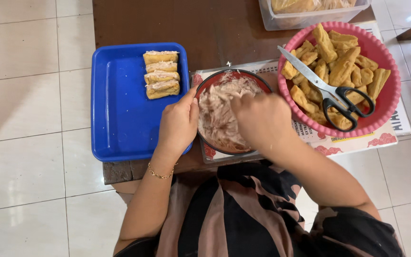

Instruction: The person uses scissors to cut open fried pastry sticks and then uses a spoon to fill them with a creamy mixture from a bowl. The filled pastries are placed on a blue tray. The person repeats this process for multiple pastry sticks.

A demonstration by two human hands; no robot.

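Item: round dark bowl of pale shredded filling (224, 112) at table centre, left hand (178, 124) cupping its nine-o'clock rim, right hand (261, 119) over it, grip unclear; pinch small portions, steady bowl.

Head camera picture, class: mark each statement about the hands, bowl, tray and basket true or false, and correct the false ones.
1. The right hand is in the bowl of pale filling. True.
2. The blue tray holds ten stuffed tofu pieces. False: it holds four stuffed tofu pieces, in a column at its far end.
3. The scissors lie on the fried tofu in the pink basket. True.
4. The left hand holds the scissors. False: it rests against the bowl's left rim.
5. A bracelet is on the left wrist. True.
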